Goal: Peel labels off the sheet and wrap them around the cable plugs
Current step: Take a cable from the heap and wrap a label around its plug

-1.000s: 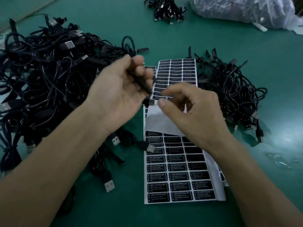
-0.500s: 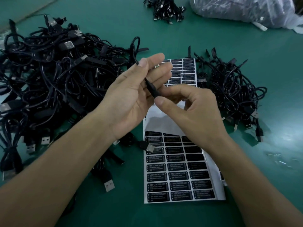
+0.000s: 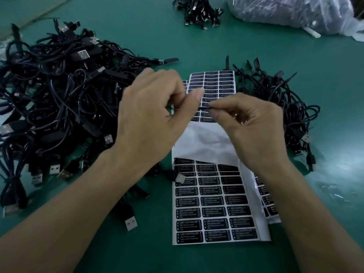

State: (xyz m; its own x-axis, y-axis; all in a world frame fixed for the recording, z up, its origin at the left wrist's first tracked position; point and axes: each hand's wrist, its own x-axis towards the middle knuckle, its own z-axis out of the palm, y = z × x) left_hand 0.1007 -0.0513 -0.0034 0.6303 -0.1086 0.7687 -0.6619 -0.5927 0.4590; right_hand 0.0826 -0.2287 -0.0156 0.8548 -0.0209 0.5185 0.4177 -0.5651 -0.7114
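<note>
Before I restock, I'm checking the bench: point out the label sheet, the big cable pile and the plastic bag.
label sheet (image 3: 204, 141), head view, bare peeled backing.
big cable pile (image 3: 59, 95), head view, tangled middle.
plastic bag (image 3: 285, 12), head view, crinkled front.

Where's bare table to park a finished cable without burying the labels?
Widest bare mat lies between the far cable bundle and the top of the label sheet. More lies right of the smaller cable pile, below the plastic bag. Crowded: the big cable pile fills the left, and loose USB plugs sit beside the sheet's left edge.
</note>
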